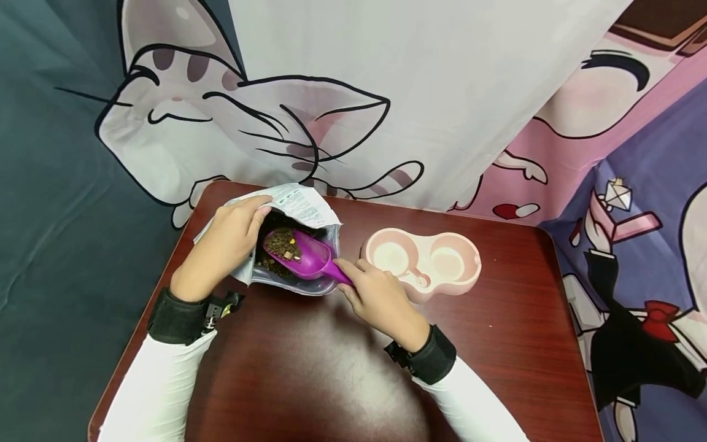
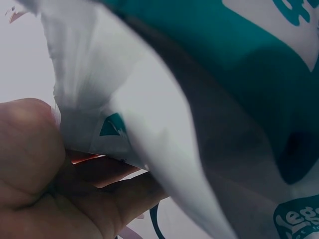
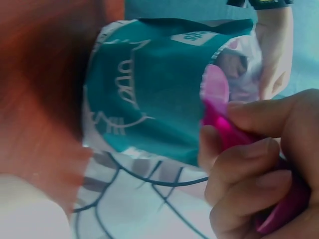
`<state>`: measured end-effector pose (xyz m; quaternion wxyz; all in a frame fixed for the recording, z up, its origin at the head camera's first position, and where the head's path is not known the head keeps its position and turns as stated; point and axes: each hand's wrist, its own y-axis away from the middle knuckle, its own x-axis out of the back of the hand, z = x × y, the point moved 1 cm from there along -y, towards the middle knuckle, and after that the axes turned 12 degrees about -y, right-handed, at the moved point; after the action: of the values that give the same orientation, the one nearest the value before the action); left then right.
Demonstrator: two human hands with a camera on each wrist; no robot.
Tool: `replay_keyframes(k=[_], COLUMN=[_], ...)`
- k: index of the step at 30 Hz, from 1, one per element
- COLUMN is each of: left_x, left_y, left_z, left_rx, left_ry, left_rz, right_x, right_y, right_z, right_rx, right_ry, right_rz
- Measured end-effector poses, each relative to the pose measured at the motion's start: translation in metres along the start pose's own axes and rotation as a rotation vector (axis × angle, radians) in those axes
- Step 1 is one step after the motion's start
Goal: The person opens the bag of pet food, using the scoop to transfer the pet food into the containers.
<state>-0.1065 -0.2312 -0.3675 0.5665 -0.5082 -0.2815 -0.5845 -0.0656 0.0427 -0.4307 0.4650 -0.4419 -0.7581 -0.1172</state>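
Note:
A resealable pouch (image 1: 304, 205) of brown kibble stands on the table with its mouth facing up. In the right wrist view the teal printed front of the pouch (image 3: 164, 94) shows. My left hand (image 1: 229, 236) grips the pouch's rim at the left; in the left wrist view, thumb and fingers lie on either side of the rim. With my right hand (image 1: 381, 298) I hold the handle of a purple scoop (image 1: 315, 258). Its bowl is within the pouch's mouth, bearing a heap of brown kibble (image 1: 283, 242) with a few yellow and pale bits. More kibble lies below, partly hidden.
A pale pink double bowl (image 1: 469, 279) with two round hollows stands to the right of the pouch, close to my right hand. The brown wooden table (image 1: 513, 344) backs onto a cloth (image 1: 431, 92) printed with cartoon figures.

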Motion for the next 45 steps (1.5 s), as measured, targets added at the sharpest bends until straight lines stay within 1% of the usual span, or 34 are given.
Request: replay_keyframes(k=[7, 14, 22, 27, 31, 37, 45], left_x=[0.0, 0.0, -0.001, -0.002, -0.002, -0.001, -0.002], left_y=[0.001, 0.001, 0.0, 0.0, 0.0, 0.001, 0.001], left_z=[0.0, 0.0, -0.001, -0.001, -0.001, 0.0, -0.001], left_rx=[0.013, 0.012, 0.007, 0.004, 0.003, 0.012, 0.014], left_ry=[0.005, 0.007, 0.015, 0.02, 0.02, 0.016, 0.015], left_rz=[-0.013, -0.012, 0.016, 0.017, 0.021, 0.012, 0.015], right_x=[-0.013, -0.021, -0.034, -0.039, -0.039, -0.036, -0.026], right_y=[0.01, 0.016, 0.023, 0.026, 0.026, 0.026, 0.029], right_z=[0.015, 0.027, 0.043, 0.048, 0.049, 0.047, 0.046], right_rx=[0.012, 0.029, 0.107, 0.118, 0.116, 0.124, 0.141], right_ry=[-0.1, -0.15, -0.201, -0.224, -0.22, -0.216, -0.227], right_rz=[0.033, 0.049, 0.09, 0.1, 0.095, 0.085, 0.082])
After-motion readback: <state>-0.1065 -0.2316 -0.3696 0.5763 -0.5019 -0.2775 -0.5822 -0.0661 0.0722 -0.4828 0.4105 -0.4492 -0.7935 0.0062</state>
